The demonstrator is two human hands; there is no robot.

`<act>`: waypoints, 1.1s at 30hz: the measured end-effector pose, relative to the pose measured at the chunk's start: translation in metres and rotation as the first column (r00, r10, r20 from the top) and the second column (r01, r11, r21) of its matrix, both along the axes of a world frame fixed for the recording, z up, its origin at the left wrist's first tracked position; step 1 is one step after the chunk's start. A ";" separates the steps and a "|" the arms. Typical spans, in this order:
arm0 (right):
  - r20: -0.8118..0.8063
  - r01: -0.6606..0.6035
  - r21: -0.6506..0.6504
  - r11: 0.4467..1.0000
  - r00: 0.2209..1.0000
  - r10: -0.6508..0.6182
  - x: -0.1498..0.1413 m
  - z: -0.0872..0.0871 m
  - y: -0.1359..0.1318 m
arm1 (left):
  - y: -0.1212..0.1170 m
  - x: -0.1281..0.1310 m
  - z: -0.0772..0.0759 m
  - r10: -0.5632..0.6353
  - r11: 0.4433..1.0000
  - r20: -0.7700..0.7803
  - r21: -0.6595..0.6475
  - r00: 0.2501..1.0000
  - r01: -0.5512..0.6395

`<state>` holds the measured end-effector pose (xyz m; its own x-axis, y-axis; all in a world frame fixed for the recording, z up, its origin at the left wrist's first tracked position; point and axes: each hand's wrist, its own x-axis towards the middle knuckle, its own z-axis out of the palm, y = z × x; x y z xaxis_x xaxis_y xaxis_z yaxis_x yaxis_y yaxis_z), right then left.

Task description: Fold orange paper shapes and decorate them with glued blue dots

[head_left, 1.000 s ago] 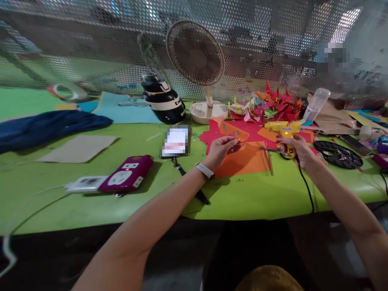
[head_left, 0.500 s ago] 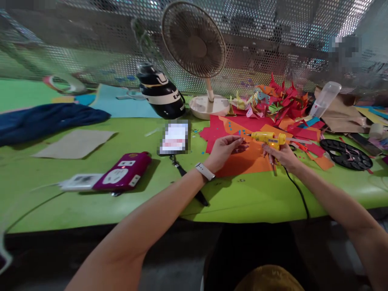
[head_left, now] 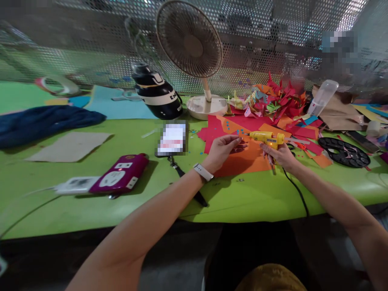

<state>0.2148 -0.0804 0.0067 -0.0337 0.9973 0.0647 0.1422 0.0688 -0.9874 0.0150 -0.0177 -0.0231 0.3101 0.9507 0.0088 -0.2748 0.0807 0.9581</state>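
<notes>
perforated metal wall (head_left: pixel 248 52) fills the upper part of the frame, and below it one green bench (head_left: pixel 236 202) carries many things. at the upper centre stands a fan (head_left: pixel 193 45), with a black bottle (head_left: pixel 157 95) to its left in the picture. at the upper right lies a heap of folded paper (head_left: pixel 283 99), mostly red and orange.

right of centre, the right hand (head_left: pixel 281 155) is wrapped around the handle of a yellow glue gun (head_left: pixel 263 136), whose small lamp (head_left: pixel 270 143) glows. some thin pointed object (head_left: pixel 274 169) shows below these fingers; i cannot tell what it is. the left hand (head_left: pixel 222 148) has thumb and forefinger brought together close to the nozzle (head_left: pixel 246 134); whether they pinch some small piece, i cannot tell. under both hands lies orange paper (head_left: pixel 251 163), and blue bits (head_left: pixel 239 131) are scattered just behind the left fingertips.

for good work here, in my judgement, the left fingertips should remain clear of the nozzle, because the metal is probably hot. it would be better to squeeze lightly, giving only a little glue, and to keep the wrist steady. the black cord (head_left: pixel 298 190), at the lower right, should have slack, so that it does not pull the tip aside.
</notes>
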 end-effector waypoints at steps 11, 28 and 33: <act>0.004 -0.009 0.011 1.000 1.000 0.009 -0.001 -0.004 0.001 | 0.001 0.000 -0.001 -0.007 1.000 0.013 0.002 1.000 0.007; 0.009 -0.012 -0.025 1.000 1.000 0.012 -0.002 -0.006 0.001 | -0.001 -0.002 0.000 -0.001 1.000 0.010 0.012 1.000 0.001; 0.008 -0.022 -0.021 1.000 1.000 0.022 -0.002 -0.007 0.001 | 0.000 -0.002 -0.001 0.000 1.000 0.001 0.022 1.000 0.000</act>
